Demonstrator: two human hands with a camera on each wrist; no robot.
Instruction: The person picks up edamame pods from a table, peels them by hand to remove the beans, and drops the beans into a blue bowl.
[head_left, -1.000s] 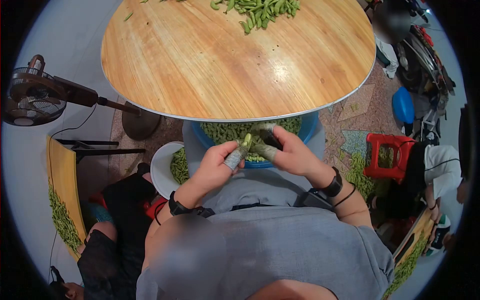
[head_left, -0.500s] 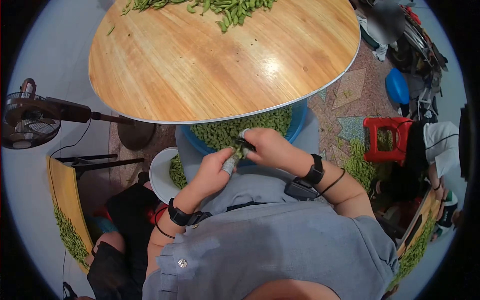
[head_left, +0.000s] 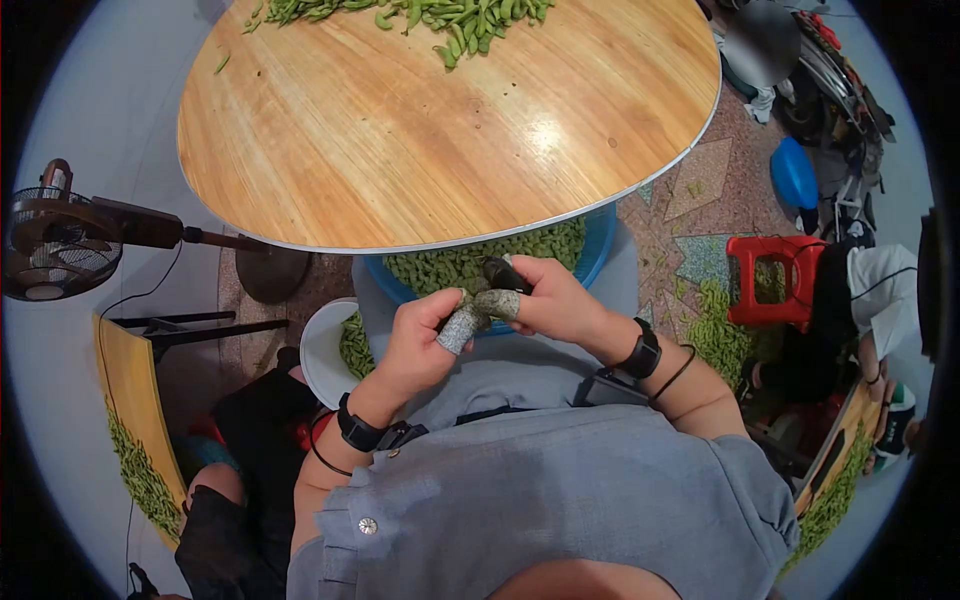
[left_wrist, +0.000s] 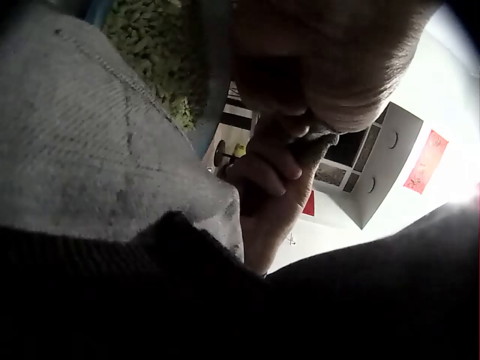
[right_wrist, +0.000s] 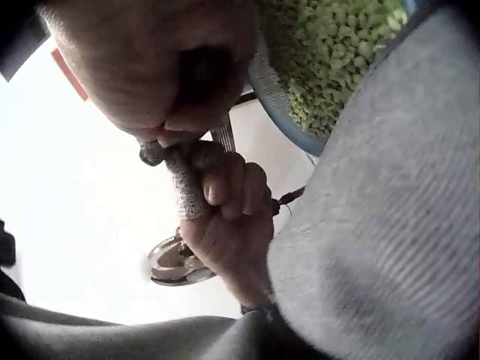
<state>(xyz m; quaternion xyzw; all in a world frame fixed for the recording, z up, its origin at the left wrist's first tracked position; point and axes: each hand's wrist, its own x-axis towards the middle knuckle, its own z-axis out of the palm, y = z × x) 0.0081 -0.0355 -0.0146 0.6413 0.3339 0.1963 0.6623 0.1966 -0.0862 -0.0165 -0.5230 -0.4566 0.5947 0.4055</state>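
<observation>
My left hand, its thumb wrapped in pale tape, has curled fingers and meets the right fingertips low over the basin. My right hand is curled too, its wrapped thumb against the left one; something dark lies by its index finger. The two hands pinch a green pod, mostly covered by the fingers. Beneath them is a blue basin of shelled green beans, partly under the table edge. In the right wrist view, the left hand shows curled fingers behind the right hand.
A round wooden table with green pods at its far side stands in front. Left are a white bucket, a fan and a seated person. Right are a red stool, pods on the floor and another person.
Since a second ago the head view has shifted, and both hands have drawn closer together. The pod that showed above the left fingers is now mostly covered, with the wrapped thumbs meeting.
</observation>
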